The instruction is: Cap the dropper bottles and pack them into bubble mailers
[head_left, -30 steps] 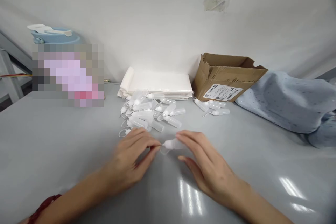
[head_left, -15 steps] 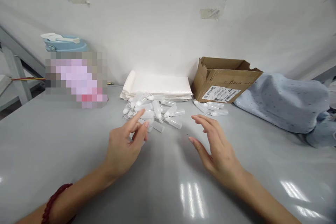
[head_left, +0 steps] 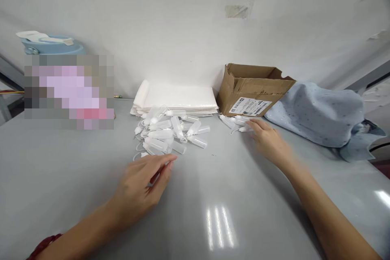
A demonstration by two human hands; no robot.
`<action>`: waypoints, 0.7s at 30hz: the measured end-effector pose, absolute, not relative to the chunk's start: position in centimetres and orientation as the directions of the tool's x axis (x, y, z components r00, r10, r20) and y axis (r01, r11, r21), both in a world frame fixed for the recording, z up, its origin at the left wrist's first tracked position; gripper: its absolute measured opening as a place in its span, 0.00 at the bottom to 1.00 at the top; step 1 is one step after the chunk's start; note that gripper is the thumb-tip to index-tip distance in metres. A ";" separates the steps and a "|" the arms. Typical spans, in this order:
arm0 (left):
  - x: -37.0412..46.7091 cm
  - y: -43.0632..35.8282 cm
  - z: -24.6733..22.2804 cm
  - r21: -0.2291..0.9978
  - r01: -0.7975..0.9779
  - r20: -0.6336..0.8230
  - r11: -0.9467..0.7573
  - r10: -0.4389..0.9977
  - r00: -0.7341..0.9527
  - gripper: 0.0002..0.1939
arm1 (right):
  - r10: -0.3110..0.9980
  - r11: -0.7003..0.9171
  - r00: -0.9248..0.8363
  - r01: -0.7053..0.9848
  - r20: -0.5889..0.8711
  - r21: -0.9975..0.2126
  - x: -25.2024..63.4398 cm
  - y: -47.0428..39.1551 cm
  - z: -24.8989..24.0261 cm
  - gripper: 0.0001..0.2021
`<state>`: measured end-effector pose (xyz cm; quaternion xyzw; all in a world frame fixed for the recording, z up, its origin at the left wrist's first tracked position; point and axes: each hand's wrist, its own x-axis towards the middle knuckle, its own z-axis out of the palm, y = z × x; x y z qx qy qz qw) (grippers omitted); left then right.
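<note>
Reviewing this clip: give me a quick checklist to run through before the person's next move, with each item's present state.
1. Right hand at the smaller bottle group: ok, fingertips are there, in front of the cardboard box.
2. Right hand's grip on a bottle: cannot tell, the fingers hide the contact.
3. No bottle visible between left thumb and fingers: ok, the left hand shows none.
4. Larger bottle pile laid out singly: not ok, bottles overlap at mixed angles.
5. Box top open: ok.
6. Box contents: cannot tell, the front wall hides the bottom.
</note>
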<state>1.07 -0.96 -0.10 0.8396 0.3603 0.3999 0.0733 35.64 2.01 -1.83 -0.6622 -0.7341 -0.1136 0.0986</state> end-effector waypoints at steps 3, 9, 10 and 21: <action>1.0 -1.1 0.0 0.405 0.540 0.628 -0.738 0.654 0.423 0.08 | 0.961 0.074 -0.084 0.996 0.264 0.047 35.3 2.0 -2.0 0.17; 0.9 -0.9 -0.2 0.395 0.549 0.625 -0.736 0.654 0.427 0.08 | 0.950 0.148 -0.138 0.989 0.280 -0.015 34.5 1.5 -1.0 0.15; 0.9 -0.8 -0.2 0.396 0.554 0.614 -0.733 0.659 0.433 0.08 | 0.941 0.172 -0.155 0.985 0.299 -0.032 34.2 1.3 -0.6 0.15; 1.1 -0.9 -0.7 0.542 0.519 0.433 -0.661 0.749 0.502 0.09 | 0.803 0.543 -0.384 0.787 0.456 -0.294 25.9 -3.2 0.7 0.15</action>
